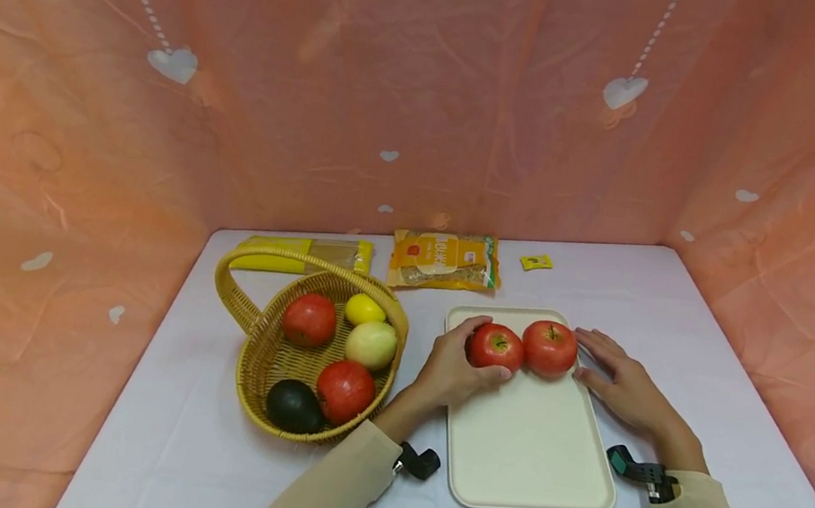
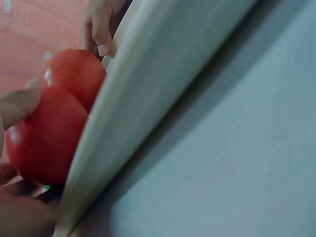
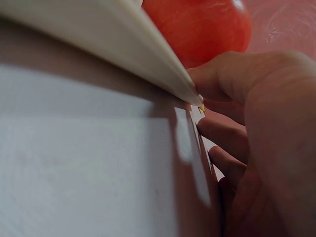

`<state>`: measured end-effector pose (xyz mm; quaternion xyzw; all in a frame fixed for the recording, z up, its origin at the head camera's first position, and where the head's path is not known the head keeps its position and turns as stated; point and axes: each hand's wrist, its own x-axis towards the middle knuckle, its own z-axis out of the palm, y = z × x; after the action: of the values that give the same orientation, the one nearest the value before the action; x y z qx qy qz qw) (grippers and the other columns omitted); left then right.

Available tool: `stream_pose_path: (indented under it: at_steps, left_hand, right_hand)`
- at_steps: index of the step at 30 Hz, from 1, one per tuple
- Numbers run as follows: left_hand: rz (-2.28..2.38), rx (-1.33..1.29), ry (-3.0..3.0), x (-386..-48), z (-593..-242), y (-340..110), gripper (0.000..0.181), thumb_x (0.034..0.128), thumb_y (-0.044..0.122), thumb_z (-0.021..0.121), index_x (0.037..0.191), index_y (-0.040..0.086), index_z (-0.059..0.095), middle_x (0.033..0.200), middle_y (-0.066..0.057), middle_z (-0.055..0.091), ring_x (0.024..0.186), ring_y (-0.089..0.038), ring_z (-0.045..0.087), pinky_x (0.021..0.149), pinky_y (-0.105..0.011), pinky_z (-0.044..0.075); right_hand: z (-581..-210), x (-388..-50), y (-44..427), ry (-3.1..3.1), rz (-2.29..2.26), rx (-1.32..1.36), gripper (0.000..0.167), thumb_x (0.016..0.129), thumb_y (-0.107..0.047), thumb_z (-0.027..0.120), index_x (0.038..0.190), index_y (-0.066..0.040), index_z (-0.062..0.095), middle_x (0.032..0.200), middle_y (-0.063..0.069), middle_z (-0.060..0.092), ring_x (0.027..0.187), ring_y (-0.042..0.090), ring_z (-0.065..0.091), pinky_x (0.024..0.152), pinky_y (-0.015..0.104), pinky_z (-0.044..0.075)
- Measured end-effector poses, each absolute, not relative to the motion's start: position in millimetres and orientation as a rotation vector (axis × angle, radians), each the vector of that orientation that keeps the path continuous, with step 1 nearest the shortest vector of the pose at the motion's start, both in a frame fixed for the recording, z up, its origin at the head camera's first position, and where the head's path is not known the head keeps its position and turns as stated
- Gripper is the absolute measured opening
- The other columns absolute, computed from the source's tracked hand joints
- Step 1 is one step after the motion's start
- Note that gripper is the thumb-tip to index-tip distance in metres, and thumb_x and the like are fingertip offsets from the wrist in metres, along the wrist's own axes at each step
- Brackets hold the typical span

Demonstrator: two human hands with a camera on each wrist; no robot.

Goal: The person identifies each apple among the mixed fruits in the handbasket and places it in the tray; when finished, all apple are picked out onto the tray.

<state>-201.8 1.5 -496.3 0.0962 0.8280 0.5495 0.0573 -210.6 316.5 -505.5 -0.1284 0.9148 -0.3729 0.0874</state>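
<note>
Left sleeve (image 1: 331, 492) foremost; left hand (image 1: 450, 368) clasped round left apple (image 1: 498, 348), right hand (image 1: 624, 388) loose, digits apart, beside tray (image 1: 531, 461). Light, even grip should prevent rolling.

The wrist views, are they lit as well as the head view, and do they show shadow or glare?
No: head view, brighter and fairly even; left wrist, dimmer, with a dark shadow band along the tray; right wrist, also dim, shadowed under the tray, small glare on the red apple.

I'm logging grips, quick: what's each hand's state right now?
Left hand: holding the nearer red apple on the tray, between thumb and fingers.
Right hand: open, at the tray's right edge.
</note>
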Motion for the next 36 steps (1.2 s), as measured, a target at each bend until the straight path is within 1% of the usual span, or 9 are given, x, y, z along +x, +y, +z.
stream_pose_path:
  at_steps: [6, 11, 15, 19, 25, 27, 28, 30, 36]
  left_hand:
    - [1.548, 0.375, 2.632, -196.8, -489.1, -1.6, 0.094, 0.0880, 0.027, 0.095, 0.166, 0.010, 0.046, 0.161, -0.012, 0.060, 0.146, -0.029, 0.059, 0.124, -0.046, 0.049]
    - [1.534, 0.597, 2.756, -184.1, -478.2, -6.0, 0.088, 0.0877, 0.022, 0.095, 0.161, 0.003, 0.050, 0.161, -0.012, 0.060, 0.150, -0.028, 0.057, 0.126, -0.043, 0.046]
    - [1.557, 0.803, 2.727, -166.4, -465.2, -13.4, 0.081, 0.0873, 0.021, 0.095, 0.155, 0.002, 0.057, 0.155, -0.014, 0.065, 0.147, -0.027, 0.061, 0.124, -0.039, 0.047]
    - [1.624, 0.896, 2.604, -147.5, -452.2, -26.8, 0.077, 0.0862, 0.020, 0.096, 0.153, 0.003, 0.061, 0.151, -0.014, 0.068, 0.143, -0.026, 0.064, 0.122, -0.040, 0.050]
    - [1.756, 0.995, 2.205, -123.9, -434.0, -64.7, 0.068, 0.0878, 0.011, 0.094, 0.150, 0.011, 0.066, 0.147, -0.004, 0.072, 0.136, -0.016, 0.068, 0.118, -0.034, 0.053]
    - [1.753, 1.013, 2.108, -119.6, -429.3, -82.2, 0.065, 0.0880, 0.008, 0.093, 0.148, 0.012, 0.068, 0.146, -0.003, 0.072, 0.135, -0.015, 0.068, 0.118, -0.034, 0.054]
    - [1.744, 1.025, 2.081, -118.1, -427.6, -91.7, 0.065, 0.0885, 0.008, 0.092, 0.148, 0.012, 0.068, 0.145, -0.003, 0.073, 0.134, -0.015, 0.069, 0.118, -0.034, 0.054]
    - [1.749, 1.055, 2.017, -116.7, -425.1, -111.6, 0.063, 0.0895, 0.007, 0.091, 0.148, 0.009, 0.067, 0.144, -0.009, 0.073, 0.134, -0.018, 0.070, 0.118, -0.037, 0.054]
    - [1.859, 1.071, 1.863, -116.5, -425.2, -173.1, 0.061, 0.0931, -0.003, 0.084, 0.149, -0.004, 0.061, 0.145, -0.027, 0.068, 0.137, -0.023, 0.068, 0.117, -0.044, 0.054]
  right_hand:
    - [-505.3, -210.6, 317.2, 2.739, -1.097, -0.394, 0.069, 0.106, -0.026, 0.072, 0.167, -0.008, 0.045, 0.175, 0.026, 0.035, 0.165, 0.053, 0.019, 0.122, 0.085, 0.021]
    - [-504.2, -209.5, 318.2, 2.736, -1.115, -0.391, 0.069, 0.106, -0.025, 0.072, 0.166, -0.007, 0.045, 0.175, 0.027, 0.034, 0.165, 0.054, 0.019, 0.122, 0.086, 0.021]
    - [-503.0, -209.1, 317.6, 2.726, -1.115, -0.366, 0.070, 0.106, -0.025, 0.072, 0.168, -0.008, 0.044, 0.176, 0.027, 0.033, 0.165, 0.053, 0.018, 0.122, 0.086, 0.021]
    - [-503.0, -210.0, 316.6, 2.721, -1.119, -0.361, 0.070, 0.106, -0.026, 0.071, 0.168, -0.009, 0.043, 0.176, 0.026, 0.032, 0.166, 0.053, 0.017, 0.122, 0.086, 0.021]
    - [-504.0, -210.2, 316.7, 2.725, -1.117, -0.376, 0.070, 0.106, -0.025, 0.072, 0.167, -0.008, 0.044, 0.175, 0.027, 0.033, 0.165, 0.054, 0.019, 0.121, 0.086, 0.021]
    - [-504.0, -210.1, 316.9, 2.731, -1.119, -0.386, 0.070, 0.105, -0.024, 0.073, 0.167, -0.007, 0.044, 0.175, 0.028, 0.033, 0.164, 0.054, 0.019, 0.121, 0.086, 0.022]
    - [-504.1, -210.0, 317.0, 2.734, -1.120, -0.391, 0.070, 0.105, -0.024, 0.073, 0.167, -0.007, 0.044, 0.175, 0.028, 0.033, 0.164, 0.054, 0.020, 0.121, 0.086, 0.022]
    - [-504.2, -210.1, 317.1, 2.738, -1.120, -0.400, 0.070, 0.105, -0.023, 0.073, 0.167, -0.006, 0.045, 0.174, 0.028, 0.034, 0.164, 0.055, 0.020, 0.121, 0.086, 0.022]
    - [-505.1, -210.0, 316.4, 2.729, -1.124, -0.397, 0.070, 0.106, -0.024, 0.072, 0.167, -0.006, 0.044, 0.175, 0.028, 0.033, 0.164, 0.055, 0.019, 0.121, 0.086, 0.021]
